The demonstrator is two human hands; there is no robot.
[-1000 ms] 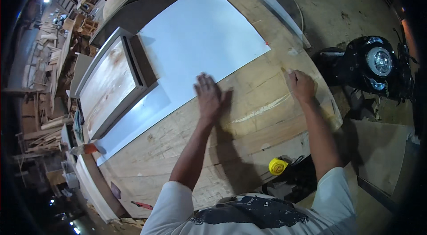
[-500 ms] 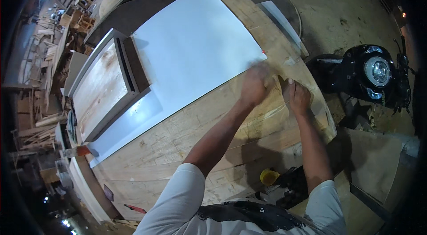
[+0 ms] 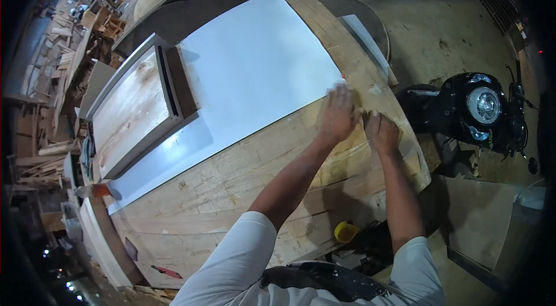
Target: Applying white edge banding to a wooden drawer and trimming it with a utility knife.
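A smooth white sheet (image 3: 255,51) lies over a broad, worn wooden tabletop (image 3: 243,184). My left hand (image 3: 339,115) is at the sheet's near right corner, its fingers stretched out flat, the tips slightly blurred. A small red mark (image 3: 344,77) shows at that corner just beyond the fingertips. Close beside it, to the right, my right hand (image 3: 383,132) rests on the bare wood with curled fingers. Whatever those fingers may pinch is hidden; yellowish, shiny patches show on the wood around both hands.
A wooden drawer-like box (image 3: 133,115) stands on the sheet's left part. Near the front edge lie a red cutter (image 3: 166,272) and a yellow round object (image 3: 346,231). An orange-ended object (image 3: 99,190) touches the left corner. A black motorbike (image 3: 480,106) stands at right; wood scraps (image 3: 58,126) pile left.
My left hand, blurred and bunched before, now lies flatter with fingers extended at the sheet's corner. My right hand's raised thumb has come down, and it is nearer the left. The view has shifted slightly.
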